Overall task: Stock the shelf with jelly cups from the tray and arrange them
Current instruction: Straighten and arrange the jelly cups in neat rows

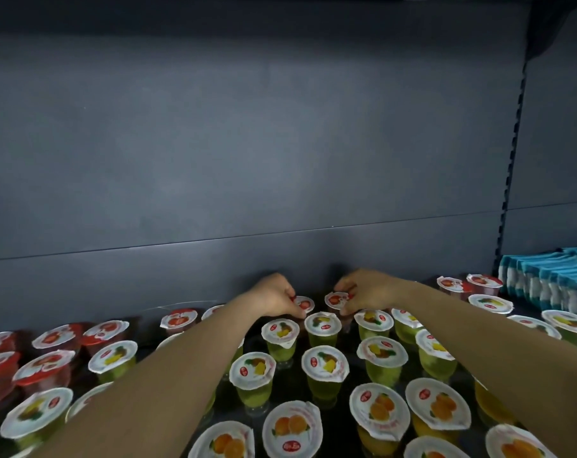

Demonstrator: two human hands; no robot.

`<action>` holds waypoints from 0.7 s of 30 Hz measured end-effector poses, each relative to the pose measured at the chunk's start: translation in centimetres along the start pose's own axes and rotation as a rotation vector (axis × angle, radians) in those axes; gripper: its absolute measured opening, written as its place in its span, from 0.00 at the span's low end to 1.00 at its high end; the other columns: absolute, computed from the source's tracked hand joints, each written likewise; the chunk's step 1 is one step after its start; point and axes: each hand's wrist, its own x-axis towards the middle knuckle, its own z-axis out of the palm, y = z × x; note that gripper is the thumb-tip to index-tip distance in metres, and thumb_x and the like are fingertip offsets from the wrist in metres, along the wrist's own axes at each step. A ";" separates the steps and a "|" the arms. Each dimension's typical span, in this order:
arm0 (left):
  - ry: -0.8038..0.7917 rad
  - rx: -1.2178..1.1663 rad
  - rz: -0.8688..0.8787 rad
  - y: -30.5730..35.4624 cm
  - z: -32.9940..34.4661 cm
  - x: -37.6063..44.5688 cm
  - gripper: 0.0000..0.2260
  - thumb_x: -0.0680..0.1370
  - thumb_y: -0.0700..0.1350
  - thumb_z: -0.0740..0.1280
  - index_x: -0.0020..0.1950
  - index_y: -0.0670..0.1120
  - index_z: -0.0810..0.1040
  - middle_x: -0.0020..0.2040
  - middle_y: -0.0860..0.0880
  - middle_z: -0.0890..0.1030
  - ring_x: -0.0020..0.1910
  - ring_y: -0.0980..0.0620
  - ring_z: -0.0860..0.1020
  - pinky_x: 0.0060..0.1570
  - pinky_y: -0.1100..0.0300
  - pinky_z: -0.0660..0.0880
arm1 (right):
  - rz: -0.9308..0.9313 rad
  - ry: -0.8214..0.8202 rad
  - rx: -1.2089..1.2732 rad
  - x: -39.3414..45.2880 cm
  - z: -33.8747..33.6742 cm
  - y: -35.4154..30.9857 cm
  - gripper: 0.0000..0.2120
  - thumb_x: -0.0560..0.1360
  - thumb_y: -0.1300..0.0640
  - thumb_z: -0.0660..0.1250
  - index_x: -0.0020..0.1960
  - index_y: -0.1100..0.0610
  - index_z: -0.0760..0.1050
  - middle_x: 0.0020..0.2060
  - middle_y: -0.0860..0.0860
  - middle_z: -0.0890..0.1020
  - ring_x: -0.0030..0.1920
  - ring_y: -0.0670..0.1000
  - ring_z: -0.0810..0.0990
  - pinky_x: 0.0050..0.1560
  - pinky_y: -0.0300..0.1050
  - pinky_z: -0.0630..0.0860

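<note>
Both my arms reach deep into the shelf over rows of jelly cups. My left hand (275, 297) grips a red strawberry cup (305, 304) at the back by its lid edge. My right hand (363, 292) grips a second red cup (336, 299) right beside it. Both cups stand near the back wall. In front of them stand green pineapple cups (322, 327) in several rows. Orange cups (379, 411) fill the nearest rows. More red cups (57, 338) sit at the left. No tray is in view.
The grey back panel (247, 160) rises behind the cups. Blue-and-white packets (551, 282) are lined up at the right past a slotted upright (512, 160). Two red cups (465, 285) stand at the back right. A bare strip of shelf (121, 312) lies behind the left cups.
</note>
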 end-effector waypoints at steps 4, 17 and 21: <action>0.025 -0.002 0.010 -0.1 0.3 0.2 0.12 0.71 0.50 0.74 0.46 0.42 0.82 0.42 0.46 0.82 0.39 0.52 0.78 0.39 0.59 0.74 | -0.002 0.009 -0.021 0.1 0.2 -0.4 0.26 0.73 0.52 0.71 0.69 0.53 0.70 0.64 0.49 0.75 0.61 0.51 0.74 0.58 0.41 0.71; 0.120 -0.003 -0.031 -2.8 -0.8 -1.0 0.13 0.70 0.50 0.74 0.33 0.43 0.79 0.29 0.48 0.73 0.30 0.53 0.71 0.32 0.59 0.67 | -0.035 0.136 0.174 0.5 0.5 -3.5 0.20 0.74 0.54 0.70 0.65 0.57 0.74 0.61 0.53 0.78 0.60 0.53 0.75 0.60 0.44 0.69; 0.116 -0.018 -0.049 -3.7 -1.1 -1.0 0.16 0.70 0.50 0.74 0.28 0.45 0.73 0.26 0.50 0.69 0.27 0.54 0.69 0.29 0.62 0.64 | -0.030 0.084 0.150 1.0 1.5 -4.9 0.23 0.74 0.54 0.70 0.67 0.57 0.72 0.63 0.53 0.77 0.61 0.53 0.75 0.60 0.44 0.70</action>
